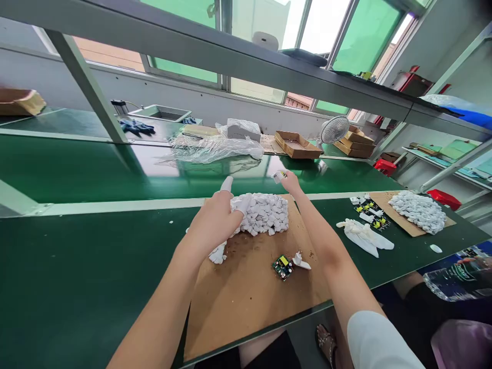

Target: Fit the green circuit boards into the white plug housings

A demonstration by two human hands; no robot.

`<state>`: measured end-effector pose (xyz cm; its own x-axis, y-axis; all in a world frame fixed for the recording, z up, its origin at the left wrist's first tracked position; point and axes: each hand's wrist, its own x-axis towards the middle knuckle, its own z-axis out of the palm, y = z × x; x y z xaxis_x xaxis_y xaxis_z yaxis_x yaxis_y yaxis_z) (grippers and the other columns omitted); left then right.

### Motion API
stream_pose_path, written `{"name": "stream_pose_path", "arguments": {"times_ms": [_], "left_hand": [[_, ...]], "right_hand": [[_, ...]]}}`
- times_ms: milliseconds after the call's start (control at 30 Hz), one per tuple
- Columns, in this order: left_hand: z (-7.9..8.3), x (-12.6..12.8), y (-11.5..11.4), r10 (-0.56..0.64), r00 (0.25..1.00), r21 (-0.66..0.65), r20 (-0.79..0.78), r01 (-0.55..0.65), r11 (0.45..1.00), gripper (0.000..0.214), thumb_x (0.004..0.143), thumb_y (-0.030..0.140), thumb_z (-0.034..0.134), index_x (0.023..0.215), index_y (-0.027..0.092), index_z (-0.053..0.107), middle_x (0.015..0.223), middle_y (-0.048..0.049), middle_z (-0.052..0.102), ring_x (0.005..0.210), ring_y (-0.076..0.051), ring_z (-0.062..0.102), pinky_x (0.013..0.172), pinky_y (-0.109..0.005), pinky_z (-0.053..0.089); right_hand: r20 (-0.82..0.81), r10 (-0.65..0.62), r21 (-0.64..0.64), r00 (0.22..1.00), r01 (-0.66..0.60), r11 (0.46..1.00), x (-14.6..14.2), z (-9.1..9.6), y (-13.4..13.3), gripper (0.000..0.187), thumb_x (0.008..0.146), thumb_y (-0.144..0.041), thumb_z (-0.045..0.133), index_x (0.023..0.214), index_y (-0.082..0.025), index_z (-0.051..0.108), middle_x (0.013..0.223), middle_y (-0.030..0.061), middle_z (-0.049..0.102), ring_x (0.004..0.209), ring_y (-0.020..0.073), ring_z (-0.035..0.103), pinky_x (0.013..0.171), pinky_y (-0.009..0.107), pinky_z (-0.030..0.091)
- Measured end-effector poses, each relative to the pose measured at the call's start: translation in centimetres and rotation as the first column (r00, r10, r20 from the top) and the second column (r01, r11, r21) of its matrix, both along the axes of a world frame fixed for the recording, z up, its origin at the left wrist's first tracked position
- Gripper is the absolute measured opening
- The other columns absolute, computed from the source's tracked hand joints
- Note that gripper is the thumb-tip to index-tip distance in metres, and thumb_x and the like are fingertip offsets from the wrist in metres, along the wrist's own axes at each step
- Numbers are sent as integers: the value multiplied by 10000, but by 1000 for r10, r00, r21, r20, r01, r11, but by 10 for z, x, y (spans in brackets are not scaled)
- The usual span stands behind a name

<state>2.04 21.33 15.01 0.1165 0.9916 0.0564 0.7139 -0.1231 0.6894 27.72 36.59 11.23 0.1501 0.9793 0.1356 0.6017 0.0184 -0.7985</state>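
My left hand (216, 219) is over the left end of a pile of small white lumps (265, 212) on a brown board (246, 297). White covers sit on its index finger and thumb, which are spread apart; the other fingers are hidden. Farther out, above the green belt, the fingers of my right hand (292, 183) are closed on a small white-cased circuit board (279, 176) with a yellow part. On the brown board lie a green circuit board (283, 267) with a yellow component and a white plug-like piece (301, 260).
Right of my arm lie several circuit boards (372, 213), white gloves (365, 237) and another white-lump pile (418, 210). Clear plastic wrap (215, 147), a cardboard tray (296, 144) and a fan (334, 129) stand beyond the belt. A metal shelf beam (230, 51) crosses above.
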Motion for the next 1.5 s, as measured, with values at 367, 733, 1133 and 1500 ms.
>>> {"name": "stream_pose_path", "arguments": {"times_ms": [367, 733, 1133, 1500], "left_hand": [[18, -11, -23, -59, 997, -23, -58, 58, 998, 357, 902, 348, 581, 1191, 187, 715, 1292, -214, 775, 954, -394, 742, 672, -374, 458], [-15, 54, -58, -522, 838, -129, -158, 506, 853, 163, 877, 251, 742, 772, 211, 623, 905, -195, 759, 947, -440, 795, 820, -447, 589], [-10, 60, -45, -308, 593, 110, 744, 346, 932, 151, 974, 240, 663, 1125, 231, 662, 879, -38, 731, 838, -249, 723, 896, -421, 643], [32, -13, 3, 115, -363, -224, 925, -273, 935, 267, 1095, 163, 494, 1201, 206, 734, 1083, -95, 810, 1010, -199, 773, 873, -289, 692]], "right_hand": [[239, 459, -218, 856, -413, 884, 39, -17, -140, 426, 917, -318, 825, 1325, -216, 760, 1334, 84, 786, 1221, 276, 738, 1125, 399, 544], [633, 466, -326, 618, -334, 885, 27, -7, -237, 105, 913, -130, 680, 996, -194, 693, 944, 42, 658, 776, 188, 613, 695, 284, 429], [306, 378, 385, 874, -476, 790, -21, 81, -200, 407, 954, -404, 735, 1316, -220, 702, 1121, 45, 756, 729, 141, 653, 657, 297, 556], [716, 237, 44, 657, -381, 924, -34, -16, -103, 513, 950, -162, 638, 1462, -158, 675, 1424, 213, 682, 1262, 378, 617, 1100, 495, 497]]}}
